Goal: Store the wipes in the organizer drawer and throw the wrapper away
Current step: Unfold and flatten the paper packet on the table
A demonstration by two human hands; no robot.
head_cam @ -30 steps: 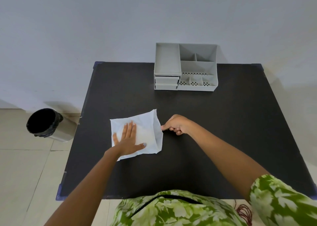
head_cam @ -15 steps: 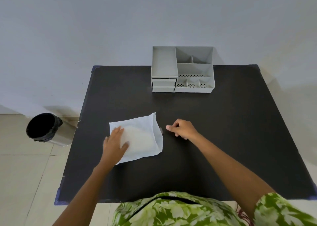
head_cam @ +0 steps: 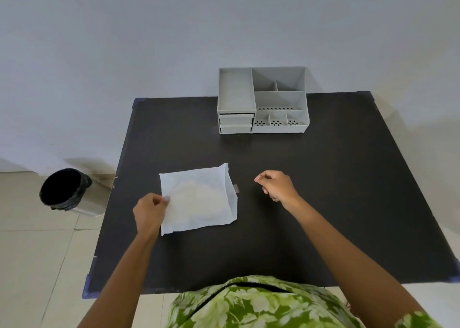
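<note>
A white wipe [head_cam: 199, 199] lies spread flat on the black table [head_cam: 323, 203], left of centre. My left hand [head_cam: 149, 212] pinches its left edge between thumb and fingers. A small grey scrap, perhaps the wrapper [head_cam: 236, 188], lies on the table against the wipe's right edge. My right hand [head_cam: 276, 184] hovers to the right of that scrap with its fingers curled together and nothing visible in them. The grey organizer [head_cam: 262, 101] stands at the table's far edge, with two shut drawers [head_cam: 236, 123] at its lower left.
A metal bin [head_cam: 67, 190] with a black liner stands on the tiled floor to the left of the table, its mouth facing me. A pale wall runs behind the table. My green patterned clothing fills the bottom of the view.
My left hand slid off the top of the wipe to its left edge and pinched it. My right hand let go of the wipe's right edge and moved right, leaving the grey scrap exposed.
</note>
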